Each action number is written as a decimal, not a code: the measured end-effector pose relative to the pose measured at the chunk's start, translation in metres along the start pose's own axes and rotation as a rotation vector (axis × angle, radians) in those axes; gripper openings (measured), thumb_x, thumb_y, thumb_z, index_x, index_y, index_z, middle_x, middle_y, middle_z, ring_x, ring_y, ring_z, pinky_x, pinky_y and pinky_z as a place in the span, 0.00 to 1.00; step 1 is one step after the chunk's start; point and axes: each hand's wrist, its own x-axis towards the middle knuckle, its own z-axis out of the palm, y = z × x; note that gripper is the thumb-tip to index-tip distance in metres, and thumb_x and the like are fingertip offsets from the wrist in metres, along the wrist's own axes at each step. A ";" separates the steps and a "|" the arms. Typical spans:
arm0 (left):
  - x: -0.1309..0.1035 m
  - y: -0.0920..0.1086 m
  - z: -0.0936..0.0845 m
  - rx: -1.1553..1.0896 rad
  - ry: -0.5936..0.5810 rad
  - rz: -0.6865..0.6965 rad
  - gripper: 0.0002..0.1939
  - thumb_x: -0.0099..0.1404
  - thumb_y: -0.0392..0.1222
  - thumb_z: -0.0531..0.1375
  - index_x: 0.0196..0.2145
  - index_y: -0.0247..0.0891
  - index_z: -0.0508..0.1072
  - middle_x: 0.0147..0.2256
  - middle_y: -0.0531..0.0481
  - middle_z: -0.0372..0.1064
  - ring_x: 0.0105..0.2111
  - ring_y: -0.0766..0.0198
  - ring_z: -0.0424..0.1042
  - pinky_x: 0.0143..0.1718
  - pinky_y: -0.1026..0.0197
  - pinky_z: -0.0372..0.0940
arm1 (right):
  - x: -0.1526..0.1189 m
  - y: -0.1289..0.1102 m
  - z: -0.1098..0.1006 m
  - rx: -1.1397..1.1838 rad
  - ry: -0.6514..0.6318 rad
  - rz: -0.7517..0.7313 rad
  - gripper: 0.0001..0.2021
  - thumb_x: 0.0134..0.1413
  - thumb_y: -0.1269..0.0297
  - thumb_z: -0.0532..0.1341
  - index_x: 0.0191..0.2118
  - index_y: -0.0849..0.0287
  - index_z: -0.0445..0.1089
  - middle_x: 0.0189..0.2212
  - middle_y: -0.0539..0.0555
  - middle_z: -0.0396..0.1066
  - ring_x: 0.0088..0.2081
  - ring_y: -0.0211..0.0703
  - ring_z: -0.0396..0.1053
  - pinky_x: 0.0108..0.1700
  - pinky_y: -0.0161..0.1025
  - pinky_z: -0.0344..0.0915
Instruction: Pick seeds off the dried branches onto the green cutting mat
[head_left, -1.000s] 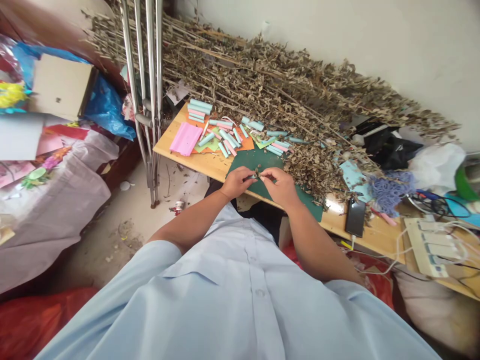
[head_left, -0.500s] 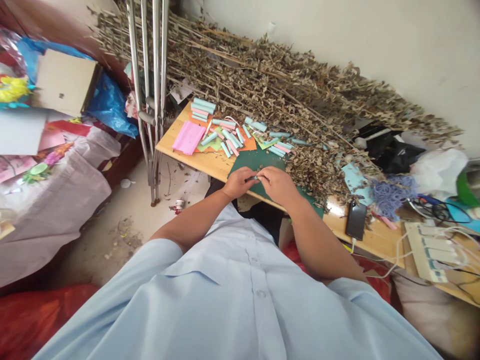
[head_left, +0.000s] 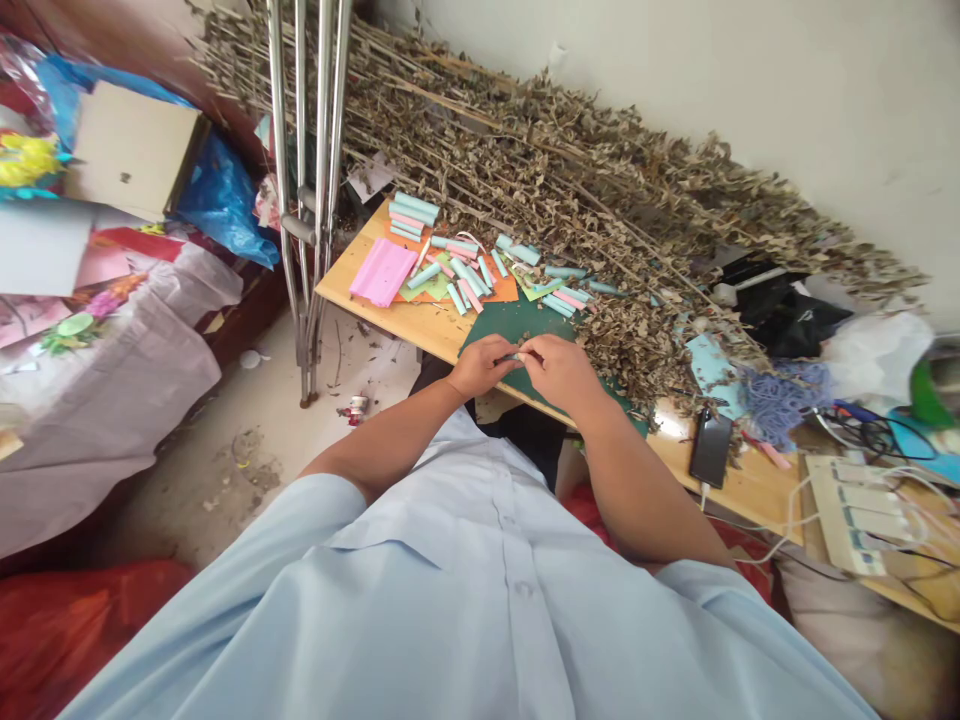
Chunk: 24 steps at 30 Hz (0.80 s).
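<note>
My left hand [head_left: 482,366] and my right hand [head_left: 556,368] meet over the near edge of a dark green cutting mat [head_left: 501,322]. Both are closed, fingertips pinching a small light-blue paper roll [head_left: 511,358] that is mostly hidden by the fingers. Beyond them lie several blue and pink paper rolls [head_left: 466,276], some on orange and green sheets. A pile of pink paper [head_left: 382,272] lies at the left end of the wooden table [head_left: 352,293]. Dried leaves [head_left: 626,350] cover the right part of the mat.
A heap of dried leafy stalks [head_left: 525,150] fills the back along the wall. Metal crutches [head_left: 300,250] stand at the table's left end. To the right are a phone [head_left: 710,447] on a cable, blue yarn [head_left: 784,395] and a power strip [head_left: 855,515].
The view has shifted slightly, so the surroundings sit a little differently in the picture. Both hands keep their pinch on the paper roll, with only slight finger movement.
</note>
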 end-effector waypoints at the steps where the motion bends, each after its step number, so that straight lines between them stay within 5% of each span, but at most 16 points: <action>1: 0.000 0.000 0.000 0.004 -0.003 0.005 0.15 0.70 0.50 0.62 0.43 0.36 0.80 0.38 0.42 0.75 0.40 0.61 0.74 0.44 0.57 0.70 | -0.001 0.000 0.000 0.005 -0.004 0.000 0.06 0.62 0.66 0.59 0.37 0.55 0.74 0.38 0.56 0.76 0.41 0.49 0.72 0.46 0.43 0.66; 14: 0.001 0.001 0.000 0.021 -0.001 0.017 0.13 0.68 0.48 0.64 0.43 0.37 0.80 0.39 0.43 0.76 0.38 0.62 0.74 0.43 0.58 0.70 | 0.003 -0.001 0.003 -0.069 0.003 0.057 0.07 0.57 0.70 0.59 0.33 0.55 0.73 0.33 0.54 0.75 0.37 0.48 0.71 0.42 0.41 0.64; 24: 0.000 -0.001 0.000 0.021 0.002 -0.008 0.15 0.68 0.51 0.64 0.43 0.37 0.80 0.38 0.43 0.76 0.39 0.61 0.74 0.44 0.57 0.71 | 0.005 -0.003 -0.003 -0.012 -0.017 -0.020 0.11 0.59 0.72 0.56 0.38 0.55 0.76 0.39 0.56 0.76 0.44 0.49 0.73 0.48 0.43 0.67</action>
